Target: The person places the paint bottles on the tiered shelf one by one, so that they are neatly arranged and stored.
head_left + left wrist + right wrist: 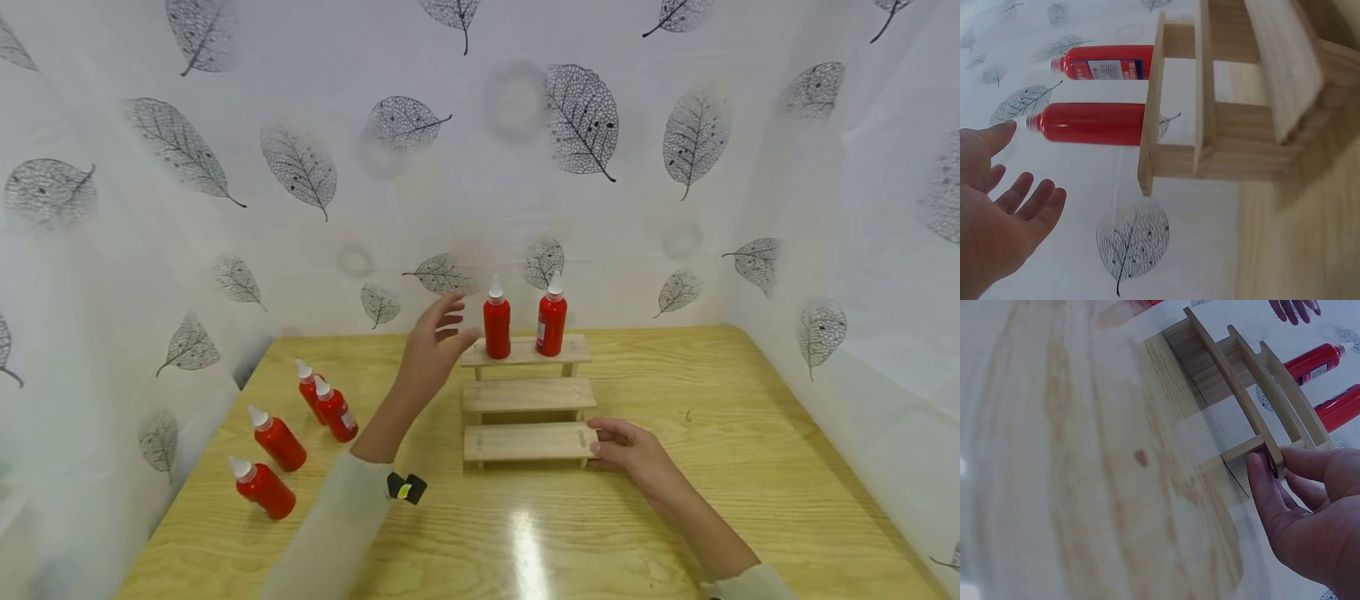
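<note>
A three-tier wooden stand (pixel 528 396) bears two red squeeze bottles with white pointed caps on its top step: a left bottle (pixel 497 327) and a right bottle (pixel 552 325). My left hand (pixel 429 354) is raised just left of the left bottle, fingers spread and holding nothing; the left wrist view shows a gap between that hand (pixel 1007 206) and the bottle (pixel 1094 123). At the stand's lower right corner, my right hand (pixel 636 457) pinches the end of the bottom step. Thumb and fingers of that hand (pixel 1316 506) lie on either side of the board in the right wrist view.
Several more red bottles stand on the wooden table (pixel 675 383) to the left, among them a front one (pixel 268 492) and one farther back (pixel 337 414). A white curtain (pixel 465 208) printed with grey leaves encloses the table's back and sides.
</note>
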Demonstrator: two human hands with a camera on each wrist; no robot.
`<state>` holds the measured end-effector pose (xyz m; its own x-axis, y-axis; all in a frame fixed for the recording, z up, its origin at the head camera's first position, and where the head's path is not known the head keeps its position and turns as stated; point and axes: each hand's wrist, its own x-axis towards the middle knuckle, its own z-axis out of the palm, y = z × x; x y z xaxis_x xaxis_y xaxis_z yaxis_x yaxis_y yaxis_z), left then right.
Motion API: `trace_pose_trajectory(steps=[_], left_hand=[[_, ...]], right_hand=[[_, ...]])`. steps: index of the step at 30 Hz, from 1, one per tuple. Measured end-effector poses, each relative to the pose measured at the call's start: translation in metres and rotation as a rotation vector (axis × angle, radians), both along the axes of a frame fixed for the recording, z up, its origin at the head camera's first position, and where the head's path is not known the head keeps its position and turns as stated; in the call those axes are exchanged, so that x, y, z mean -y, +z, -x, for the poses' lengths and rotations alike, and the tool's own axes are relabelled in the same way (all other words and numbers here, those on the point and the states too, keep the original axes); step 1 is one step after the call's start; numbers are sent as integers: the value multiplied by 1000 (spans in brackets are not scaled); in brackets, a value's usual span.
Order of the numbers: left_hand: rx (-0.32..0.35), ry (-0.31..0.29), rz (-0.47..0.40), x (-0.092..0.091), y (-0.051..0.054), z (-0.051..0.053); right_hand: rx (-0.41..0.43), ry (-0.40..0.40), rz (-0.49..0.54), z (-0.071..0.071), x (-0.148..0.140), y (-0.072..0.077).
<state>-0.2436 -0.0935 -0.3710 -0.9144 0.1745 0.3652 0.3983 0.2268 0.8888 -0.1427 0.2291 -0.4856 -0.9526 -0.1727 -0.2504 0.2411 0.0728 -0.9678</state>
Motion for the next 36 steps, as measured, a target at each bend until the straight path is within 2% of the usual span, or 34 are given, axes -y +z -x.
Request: trace_pose_trajectory(steps=[5, 8, 12, 15, 16, 19, 22, 25, 27, 29, 33, 36], left_hand=[[-47, 58, 24, 33, -9, -32], [-40, 108, 62, 52, -13, -54], [-10, 212, 138, 82, -14, -90], [3, 318, 200, 102, -14, -118], [-8, 347, 212, 107, -14, -125], [-112, 456, 230, 122, -16, -146], [-229, 551, 261, 137, -19, -160], [-251, 651, 301, 150, -20, -171], [-244, 710, 295, 160, -20, -178], [-208, 770, 272, 170, -21, -184], [-49, 854, 197, 187, -28, -188], [114, 872, 124, 199, -38, -187]], right_hand=[[-9, -3, -4, 0, 0, 0], [-15, 1, -6, 0, -1, 0], [-14, 8, -5, 0, -1, -1], [-3, 0, 1, 1, 0, -2], [-3, 4, -1, 1, 0, -2], [-4, 4, -4, 1, 0, -2], [-9, 7, -9, 1, 0, -1], [-6, 0, -7, 1, 0, 0], [-11, 3, -6, 0, 0, 1], [-16, 4, -2, 0, 0, 2], [-17, 5, 1, -1, 1, 1], [-14, 0, -4, -1, 1, 1]])
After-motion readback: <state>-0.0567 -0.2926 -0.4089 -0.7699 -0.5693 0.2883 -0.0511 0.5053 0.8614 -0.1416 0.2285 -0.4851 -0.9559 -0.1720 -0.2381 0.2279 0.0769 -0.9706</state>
